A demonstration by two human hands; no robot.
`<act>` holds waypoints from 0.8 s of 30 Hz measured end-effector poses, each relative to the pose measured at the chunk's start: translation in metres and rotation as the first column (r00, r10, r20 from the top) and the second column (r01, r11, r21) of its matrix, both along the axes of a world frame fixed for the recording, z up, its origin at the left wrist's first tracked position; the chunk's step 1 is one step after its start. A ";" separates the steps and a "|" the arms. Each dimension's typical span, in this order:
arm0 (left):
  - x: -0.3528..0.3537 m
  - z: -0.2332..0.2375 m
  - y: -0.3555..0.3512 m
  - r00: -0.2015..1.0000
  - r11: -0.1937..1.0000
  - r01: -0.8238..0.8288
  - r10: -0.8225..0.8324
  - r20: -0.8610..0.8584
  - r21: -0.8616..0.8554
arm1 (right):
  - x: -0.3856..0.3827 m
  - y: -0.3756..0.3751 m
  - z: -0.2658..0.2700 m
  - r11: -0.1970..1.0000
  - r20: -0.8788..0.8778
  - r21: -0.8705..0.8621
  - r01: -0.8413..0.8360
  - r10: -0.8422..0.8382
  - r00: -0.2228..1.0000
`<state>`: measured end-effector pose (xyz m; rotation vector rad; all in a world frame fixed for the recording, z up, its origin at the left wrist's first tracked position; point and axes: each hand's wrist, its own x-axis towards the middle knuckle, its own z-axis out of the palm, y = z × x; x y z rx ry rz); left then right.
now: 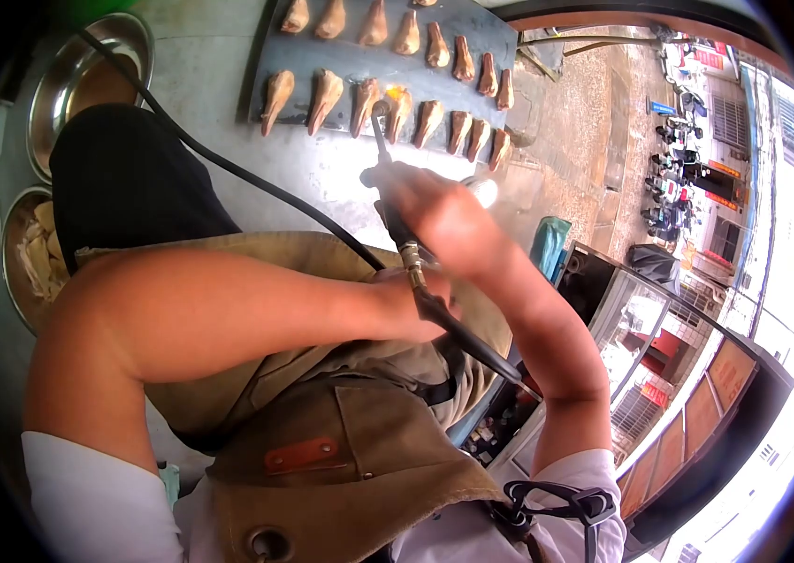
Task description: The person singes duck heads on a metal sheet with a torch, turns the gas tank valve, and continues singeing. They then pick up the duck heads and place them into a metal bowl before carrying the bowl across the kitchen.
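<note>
My right hand [435, 216] is closed around a gas torch [408, 253] with a brass fitting and a black handle. Its metal nozzle points at the rows of pale, tapered trotter-like meat pieces [325, 98], where an orange glow shows on one piece. These pieces lie in two rows on a dark board [350, 58]. Below the right hand, my left hand [406, 305] sits behind the torch, close to where a black hose [256, 178] runs in. Its fingers are mostly hidden, so what it grips cannot be made out.
On the left stand a metal bowl [139, 47] and a second bowl [8, 267] holding pale pieces. The hose crosses over my dark-clad knee [125, 169]. A brown apron [388, 441] covers my lap. To the right lie wet paving [580, 131], parked scooters [669, 192] and a glass-sided cabinet [636, 324].
</note>
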<state>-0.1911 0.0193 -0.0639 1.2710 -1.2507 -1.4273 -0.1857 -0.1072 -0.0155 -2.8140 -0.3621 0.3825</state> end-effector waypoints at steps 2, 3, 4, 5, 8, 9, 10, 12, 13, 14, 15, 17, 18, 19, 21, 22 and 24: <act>0.006 0.007 0.002 1.000 0.999 -0.009 0.010 -0.019 0.047 | -0.001 -0.002 -0.003 1.000 0.013 0.001 -0.008 0.008 1.000; 0.006 0.009 0.001 1.000 0.998 -0.008 0.009 -0.015 0.059 | -0.001 -0.003 -0.003 1.000 0.013 0.003 -0.003 0.003 1.000; 0.006 0.009 0.001 1.000 0.998 -0.006 0.007 -0.012 0.070 | -0.001 -0.003 -0.004 1.000 0.012 0.005 0.004 -0.004 1.000; 0.007 0.010 0.001 1.000 0.998 0.017 -0.017 0.006 0.060 | -0.001 -0.004 -0.005 1.000 0.013 0.013 0.012 -0.012 1.000; 0.006 0.008 0.002 0.998 0.999 0.033 -0.035 0.048 0.036 | 0.000 -0.003 -0.005 0.998 -0.021 0.047 0.047 -0.046 0.999; 0.004 0.008 0.005 0.999 0.999 0.000 -0.002 0.052 0.032 | -0.001 -0.003 -0.003 0.996 -0.058 0.065 0.065 -0.061 0.996; 0.003 0.008 0.006 0.998 0.999 -0.033 0.031 0.056 0.028 | -0.001 -0.003 -0.003 0.993 -0.095 0.082 0.083 -0.075 0.993; 0.007 0.008 0.001 0.996 0.994 0.075 -0.080 0.051 0.082 | -0.005 -0.005 -0.006 0.993 -0.065 0.091 0.080 -0.075 0.995; 0.011 0.011 -0.001 0.990 0.986 0.129 -0.134 0.046 0.109 | -0.006 -0.006 -0.008 0.992 -0.049 0.096 0.079 -0.074 0.996; 0.013 0.014 0.000 0.991 0.983 0.122 -0.128 0.040 0.136 | -0.007 -0.007 -0.009 0.993 -0.037 0.094 0.073 -0.069 0.997; 0.014 0.015 0.000 0.992 0.980 0.115 -0.122 0.034 0.164 | -0.007 -0.007 -0.009 0.994 -0.024 0.092 0.066 -0.064 0.998; 0.015 0.017 0.001 0.996 0.982 0.082 -0.087 0.023 0.172 | -0.007 -0.008 -0.011 0.995 -0.003 0.079 0.068 -0.068 0.998; 0.015 0.018 0.002 0.998 0.987 0.056 -0.059 0.016 0.152 | -0.007 -0.009 -0.011 0.995 0.004 0.067 0.075 -0.076 0.997; 0.016 0.019 0.002 1.000 0.991 0.029 -0.030 0.008 0.133 | -0.008 -0.009 -0.012 0.995 0.012 0.056 0.083 -0.084 0.996; 0.021 0.025 0.003 0.998 0.983 0.058 -0.057 -0.011 0.176 | -0.008 -0.010 -0.013 0.995 0.017 0.048 0.083 -0.084 0.996; 0.024 0.027 0.003 0.997 0.978 0.071 -0.068 -0.019 0.198 | -0.008 -0.010 -0.014 0.996 0.021 0.046 0.082 -0.083 0.996; 0.023 0.026 0.003 0.998 0.977 0.062 -0.063 -0.004 0.203 | -0.006 -0.011 -0.016 0.996 0.020 0.056 0.076 -0.077 0.997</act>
